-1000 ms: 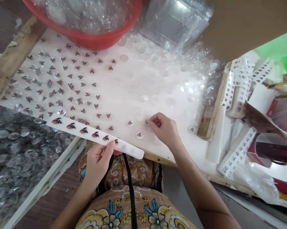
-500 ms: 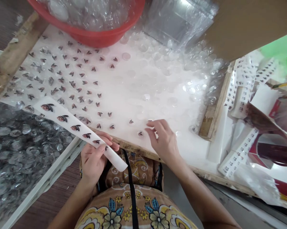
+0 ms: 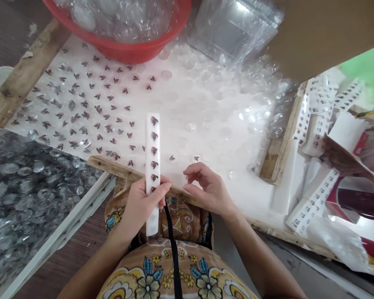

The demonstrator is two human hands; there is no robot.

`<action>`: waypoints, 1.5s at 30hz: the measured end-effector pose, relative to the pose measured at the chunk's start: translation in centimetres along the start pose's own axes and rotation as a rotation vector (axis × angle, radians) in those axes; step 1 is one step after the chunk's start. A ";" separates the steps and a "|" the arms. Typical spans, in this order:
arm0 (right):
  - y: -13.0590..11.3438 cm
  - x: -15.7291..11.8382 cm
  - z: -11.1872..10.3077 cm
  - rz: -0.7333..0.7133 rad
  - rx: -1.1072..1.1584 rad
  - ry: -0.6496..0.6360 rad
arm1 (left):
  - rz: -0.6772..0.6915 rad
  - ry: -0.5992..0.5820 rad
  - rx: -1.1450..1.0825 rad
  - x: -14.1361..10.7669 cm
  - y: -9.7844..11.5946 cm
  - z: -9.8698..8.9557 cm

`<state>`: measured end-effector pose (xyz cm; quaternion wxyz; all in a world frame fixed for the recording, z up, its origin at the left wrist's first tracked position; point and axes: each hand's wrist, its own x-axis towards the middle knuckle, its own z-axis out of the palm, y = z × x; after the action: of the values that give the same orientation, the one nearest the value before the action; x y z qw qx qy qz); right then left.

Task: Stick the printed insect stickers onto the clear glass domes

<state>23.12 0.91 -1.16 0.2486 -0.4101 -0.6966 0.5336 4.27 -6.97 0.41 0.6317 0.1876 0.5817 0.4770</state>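
My left hand (image 3: 147, 199) pinches a long white strip (image 3: 152, 133) near its lower part. The strip stands nearly upright in view and bears a column of small dark-and-pink printed figures. To its right, my right hand (image 3: 207, 187) is curled over the front of the white board, with a small clear disc (image 3: 185, 179) seen edge-on between thumb and fingertips. Just above that hand lies a disc with a figure (image 3: 196, 158), and another figured disc (image 3: 172, 158) is to its left. Many more figured discs (image 3: 98, 109) cover the board's left side.
A red basin (image 3: 127, 52) of clear pieces stands at the back. Plain clear discs (image 3: 226, 133) lie on the board's right half, near a plastic bag (image 3: 230, 29). A bin of clear discs (image 3: 34, 182) is at left; rolled printed strips (image 3: 314, 199) lie at right.
My left hand has moved right and turned the strip from slanted to nearly upright. The figured disc beside my right fingertips has left its spot, and that hand has shifted slightly toward me.
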 end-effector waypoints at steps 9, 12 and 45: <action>-0.1 0.3 0.6 -0.075 0.328 -0.132 | -0.020 -0.188 0.065 0.2 0.5 1.1; 0.1 0.2 0.8 -0.051 0.349 -0.140 | -0.011 -0.189 0.082 0.3 0.3 0.8; 0.5 0.2 1.1 -0.034 0.395 -0.125 | 0.003 -0.181 0.091 0.5 -0.2 0.5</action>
<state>22.29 0.51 -2.01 0.2893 -0.3075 -0.5996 0.6799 4.74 -6.56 0.10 0.6717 0.2592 0.5431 0.4320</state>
